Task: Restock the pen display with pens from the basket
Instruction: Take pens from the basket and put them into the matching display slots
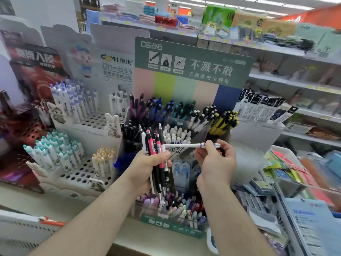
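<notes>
green tissue packs on upper shelf, folded towels

The shop was brightly and evenly lit by ceiling strip lights at the top, casting only soft shadows. The wide lens bent the shelves toward the edges. Motion blur smeared the right side and far background; the centre stayed fairly sharp.

Left hand covered the mid-barrels of its pen bundle. Basket was cut off at the bottom-left edge, contents unseen. Shelf goods on top were too blurred to identify. Both forearms ran off-frame.
</notes>
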Demonstrator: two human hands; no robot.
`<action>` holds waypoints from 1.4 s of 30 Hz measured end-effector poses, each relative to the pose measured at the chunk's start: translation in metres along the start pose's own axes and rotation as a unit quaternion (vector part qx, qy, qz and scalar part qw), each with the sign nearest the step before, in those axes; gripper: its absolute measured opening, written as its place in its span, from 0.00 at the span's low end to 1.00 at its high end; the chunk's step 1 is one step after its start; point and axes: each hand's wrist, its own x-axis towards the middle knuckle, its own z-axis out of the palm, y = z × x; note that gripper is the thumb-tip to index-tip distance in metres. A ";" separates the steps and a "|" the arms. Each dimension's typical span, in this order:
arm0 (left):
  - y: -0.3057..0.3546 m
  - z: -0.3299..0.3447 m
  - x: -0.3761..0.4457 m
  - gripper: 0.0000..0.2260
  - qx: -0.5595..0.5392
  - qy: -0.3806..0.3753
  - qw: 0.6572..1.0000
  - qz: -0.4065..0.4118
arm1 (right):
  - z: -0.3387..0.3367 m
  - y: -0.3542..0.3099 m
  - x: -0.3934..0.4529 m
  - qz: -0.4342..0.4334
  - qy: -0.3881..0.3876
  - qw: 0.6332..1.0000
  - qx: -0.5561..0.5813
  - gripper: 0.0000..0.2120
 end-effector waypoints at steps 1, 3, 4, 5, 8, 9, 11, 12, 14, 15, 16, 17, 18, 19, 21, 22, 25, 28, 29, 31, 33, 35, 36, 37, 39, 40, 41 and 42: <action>0.001 0.001 0.001 0.09 -0.025 -0.002 1.000 -0.008 | -0.001 -0.001 0.001 0.004 0.005 1.000 0.003 0.08; 0.002 0.001 0.004 0.07 -0.061 -0.001 0.998 -0.018 | -0.004 -0.003 0.005 0.004 0.013 1.000 0.014 0.07; 0.002 0.002 0.005 0.07 -0.073 0.004 0.997 -0.020 | -0.006 -0.003 0.007 0.000 0.017 1.000 0.014 0.07; 0.002 0.002 0.006 0.07 -0.081 0.009 0.996 -0.020 | -0.008 -0.004 0.008 -0.003 0.018 1.000 0.010 0.07; -0.001 0.007 0.010 0.07 -0.083 0.020 0.996 -0.020 | -0.013 -0.006 0.012 0.006 0.016 1.000 0.008 0.07; -0.001 0.008 0.010 0.09 -0.071 0.023 0.997 -0.021 | -0.014 -0.007 0.013 0.017 0.020 1.000 0.013 0.07; -0.002 0.012 0.013 0.12 -0.034 0.032 0.999 -0.016 | -0.018 -0.008 0.016 0.035 0.025 0.999 0.030 0.08; -0.003 0.015 0.013 0.13 -0.023 0.034 0.999 -0.013 | -0.020 -0.008 0.017 0.042 0.023 0.998 0.034 0.08; -0.006 0.020 0.014 0.12 -0.021 0.039 0.999 -0.011 | -0.022 -0.009 0.017 0.046 0.008 0.998 0.030 0.09; -0.007 0.022 0.015 0.10 -0.022 0.042 0.999 -0.012 | -0.022 -0.010 0.017 0.043 0.001 0.999 0.031 0.09; -0.007 0.024 0.015 0.08 -0.023 0.044 0.999 -0.012 | -0.021 -0.013 0.018 0.032 0.000 0.999 0.031 0.09; -0.007 0.025 0.015 0.06 -0.024 0.046 0.999 -0.010 | -0.022 -0.017 0.020 0.009 0.008 1.000 0.029 0.09; -0.007 0.024 0.016 0.06 -0.024 0.049 0.998 -0.005 | -0.022 -0.021 0.023 -0.033 0.021 0.999 0.020 0.09; -0.007 0.023 0.016 0.06 -0.021 0.055 0.998 0.000 | -0.023 -0.025 0.028 -0.090 0.033 0.995 -0.001 0.09; -0.007 0.019 0.017 0.06 -0.014 0.067 0.998 0.011 | -0.023 -0.028 0.040 -0.219 0.051 0.970 -0.086 0.08; -0.007 0.018 0.017 0.05 -0.011 0.068 0.998 0.014 | -0.023 -0.026 0.045 -0.276 0.052 0.951 -0.129 0.07; -0.007 0.019 0.014 0.05 -0.001 0.047 0.999 0.013 | -0.019 -0.016 0.057 -0.400 0.018 0.888 -0.225 0.08; -0.008 0.021 0.010 0.11 -0.003 0.026 1.000 0.016 | -0.015 -0.006 0.066 -0.422 -0.046 0.841 -0.336 0.10; -0.008 0.021 0.010 0.12 -0.002 0.022 1.000 0.021 | -0.014 -0.003 0.070 -0.412 -0.068 0.827 -0.377 0.10; -0.008 0.020 0.008 0.10 0.008 0.020 0.999 0.036 | -0.011 0.001 0.075 -0.399 -0.109 0.769 -0.487 0.10; -0.009 0.020 0.007 0.04 0.020 0.032 0.998 0.045 | -0.006 0.003 0.074 -0.380 -0.141 0.695 -0.594 0.11; -0.010 0.019 0.007 0.02 0.027 0.038 0.998 0.048 | -0.003 0.002 0.072 -0.353 -0.161 0.663 -0.640 0.14; -0.009 0.019 0.007 0.04 0.029 0.035 0.998 0.048 | -0.002 0.001 0.071 -0.349 -0.164 0.658 -0.646 0.14; -0.009 0.019 0.008 0.06 0.032 0.030 0.998 0.049 | -0.003 0.000 0.071 -0.352 -0.162 0.657 -0.646 0.14; -0.010 0.018 0.009 0.09 0.039 0.022 0.998 0.048 | -0.004 -0.004 0.065 -0.368 -0.160 0.689 -0.603 0.12; -0.011 0.017 0.010 0.09 0.039 0.020 0.998 0.049 | -0.005 -0.006 0.060 -0.356 -0.178 0.736 -0.547 0.10; -0.011 0.017 0.011 0.08 0.035 0.016 0.998 0.051 | -0.007 -0.008 0.051 -0.313 -0.218 0.791 -0.479 0.08; -0.011 0.017 0.012 0.08 0.028 0.009 0.998 0.056 | -0.010 -0.007 0.040 -0.244 -0.272 0.827 -0.428 0.06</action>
